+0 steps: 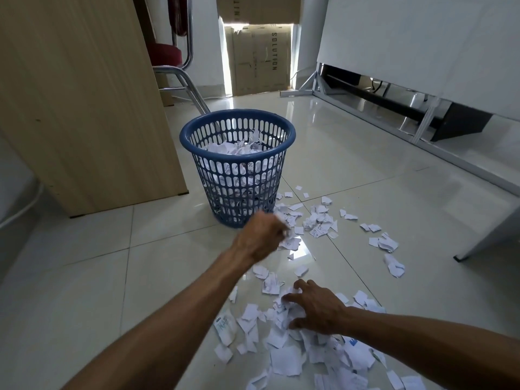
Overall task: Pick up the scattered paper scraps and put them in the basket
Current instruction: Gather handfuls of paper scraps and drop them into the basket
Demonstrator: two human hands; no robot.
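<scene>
A blue slotted plastic basket (237,130) stands on the tiled floor, about half full of white paper. Torn white paper scraps (318,220) lie scattered on the floor to its right and toward me, thickest in a heap (287,358) at the bottom. My left hand (260,237) is just in front of the basket's base, motion-blurred, its fingers curled round a few scraps. My right hand (315,308) lies over the near heap with its fingers curled down into the scraps.
A light wooden cabinet panel (84,102) stands left of the basket. A metal-legged chair (183,80) with a red seat is behind it. Cardboard boxes (259,60) lean at the back. A white board on a metal frame (394,114) runs along the right.
</scene>
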